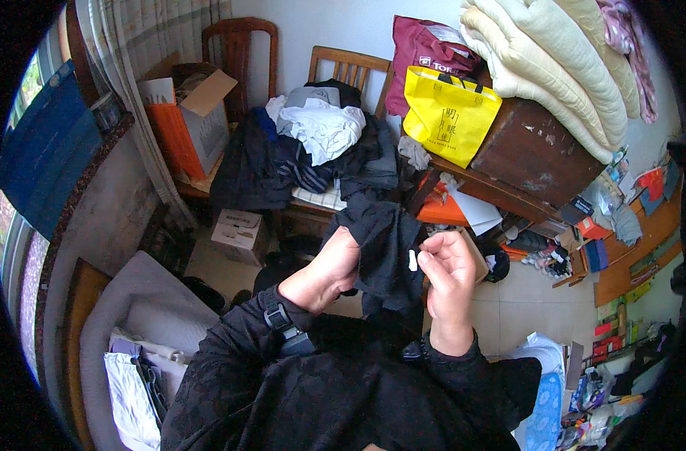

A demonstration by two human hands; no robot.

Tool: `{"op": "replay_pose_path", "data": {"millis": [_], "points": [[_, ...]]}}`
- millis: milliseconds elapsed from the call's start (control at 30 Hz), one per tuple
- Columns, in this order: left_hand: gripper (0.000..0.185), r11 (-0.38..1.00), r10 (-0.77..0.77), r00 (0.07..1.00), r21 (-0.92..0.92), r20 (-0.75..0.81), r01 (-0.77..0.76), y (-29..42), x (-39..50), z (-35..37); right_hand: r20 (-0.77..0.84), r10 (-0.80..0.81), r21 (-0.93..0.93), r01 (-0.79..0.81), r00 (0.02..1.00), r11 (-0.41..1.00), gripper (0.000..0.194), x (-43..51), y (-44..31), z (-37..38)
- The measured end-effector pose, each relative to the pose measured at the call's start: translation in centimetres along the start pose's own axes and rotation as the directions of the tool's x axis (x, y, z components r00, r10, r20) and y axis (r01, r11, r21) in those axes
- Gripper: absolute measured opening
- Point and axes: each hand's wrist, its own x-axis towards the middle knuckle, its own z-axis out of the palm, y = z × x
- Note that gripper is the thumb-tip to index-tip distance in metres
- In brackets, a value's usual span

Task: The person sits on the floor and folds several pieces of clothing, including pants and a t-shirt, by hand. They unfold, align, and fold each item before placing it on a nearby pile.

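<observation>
A dark cloth garment (385,248) hangs in front of my body, bearing a small white label (413,260) at its right side. My left hand (334,268) is tucked into or behind the garment's left part, its fingers hidden by the cloth. Close to the label is my right hand (449,273), thumb and fingers bent towards each other at the garment's right edge; whether they pinch the fabric is unclear. Beyond the hands, a crumpled white garment (326,127) lies on dark clothes (247,158) heaped over a wooden chair (348,65).
An open cardboard box (199,127) stands back left, a smaller carton (239,234) on the floor. A yellow bag (453,115) rests by a dark wooden chest (537,149) under folded quilts (551,62). Folded clothes (131,394) lie on a grey padded surface (146,299) at lower left.
</observation>
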Motion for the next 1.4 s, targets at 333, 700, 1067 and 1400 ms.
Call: {"op": "replay_pose_path", "data": {"millis": [333, 700, 1067, 1400], "points": [[0.021, 0.993, 0.116, 0.993, -0.017, -0.009, -0.117, -0.2, 0.1, 0.0, 0.174, -0.380, -0.634, 0.399, 0.908, 0.662, 0.023, -0.9, -0.3, 0.5], [0.023, 0.995, 0.055, 0.998, -0.080, 0.009, -0.055, -0.7, 0.2, -0.8, 0.147, -0.460, -0.698, 0.422, 0.876, 0.579, 0.014, -0.7, 0.3, 0.5], [0.040, 0.998, 0.058, 0.998, 0.007, -0.005, -0.058, -0.9, 0.3, -1.2, -0.059, 0.023, -0.014, -0.024, 0.998, 1.000, 0.006, -0.7, 1.2, -0.5], [0.037, 0.996, 0.084, 0.996, 0.028, 0.028, -0.085, -0.9, 0.4, -1.6, -0.092, 0.190, 0.230, -0.165, 0.977, 0.959, 0.004, -0.6, 1.6, -0.6]]}}
